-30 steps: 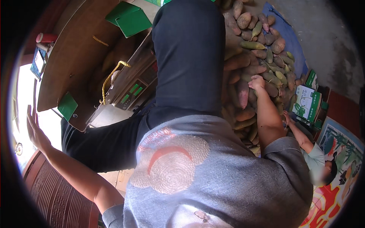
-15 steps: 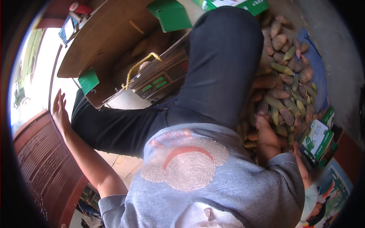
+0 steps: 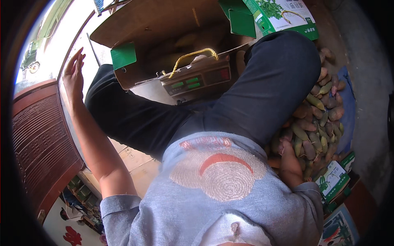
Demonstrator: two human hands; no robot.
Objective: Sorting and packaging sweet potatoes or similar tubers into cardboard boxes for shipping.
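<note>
My left hand (image 3: 74,78) is raised beyond my bent left knee, with its fingers apart and nothing in them. My right hand (image 3: 286,146) reaches down beside my right thigh into a heap of reddish and greenish tubers (image 3: 310,125) that look like sweet potatoes. Its fingers are curled among them; what they hold, if anything, is hidden. Between my legs an open cardboard box (image 3: 135,30) with green flaps and a yellow rope handle (image 3: 186,58) appears to rest on a digital scale (image 3: 196,82) with lit green displays. A few tubers lie dimly inside the box.
A green-and-white carton (image 3: 283,16) stands past my right knee. More green-and-white cartons (image 3: 333,180) are at the right, below the heap. Blue sheeting (image 3: 349,110) edges the heap. A carved reddish-brown wooden panel (image 3: 45,127) stands at the left.
My view has turned, shifting the box and scale rightward in it. My left hand remains raised and open; my right hand stays in the heap. Another person's arm at the right has gone from view.
</note>
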